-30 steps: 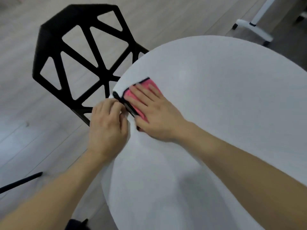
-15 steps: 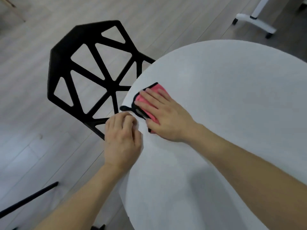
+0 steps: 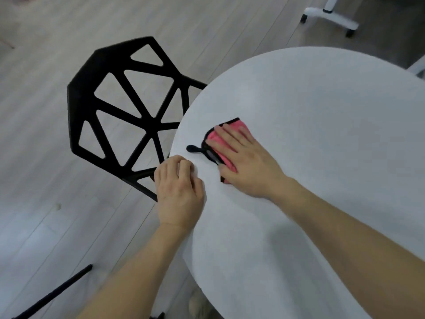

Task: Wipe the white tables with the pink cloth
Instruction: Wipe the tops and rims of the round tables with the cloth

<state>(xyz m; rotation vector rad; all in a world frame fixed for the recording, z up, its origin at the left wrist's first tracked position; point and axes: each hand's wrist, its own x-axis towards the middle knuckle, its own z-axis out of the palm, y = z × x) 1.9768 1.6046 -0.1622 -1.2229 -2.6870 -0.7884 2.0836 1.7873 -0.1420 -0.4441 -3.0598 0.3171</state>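
The pink cloth [image 3: 217, 140], edged in black, is laid on the round white desk [image 3: 322, 107] close to its left edge. A black hanging loop [image 3: 192, 148] is stretched out from it toward that edge. The cloth is pressed flat under the right grip [image 3: 247, 164], a bare hand whose fingers are held straight and spread across it, with nothing clasped. The left grip [image 3: 180, 192] is set on the desk's left edge, just beside the cloth and apart from it. Its fingers are curled under at the knuckles, with nothing seen held in them. A black chair [image 3: 110, 100] with an open triangular lattice is stood at the left edge and is partly hidden by the desk. The floor [image 3: 46, 157] is laid in pale wood planks. A white wheeled base [image 3: 331, 17] is seen beyond the far edge.
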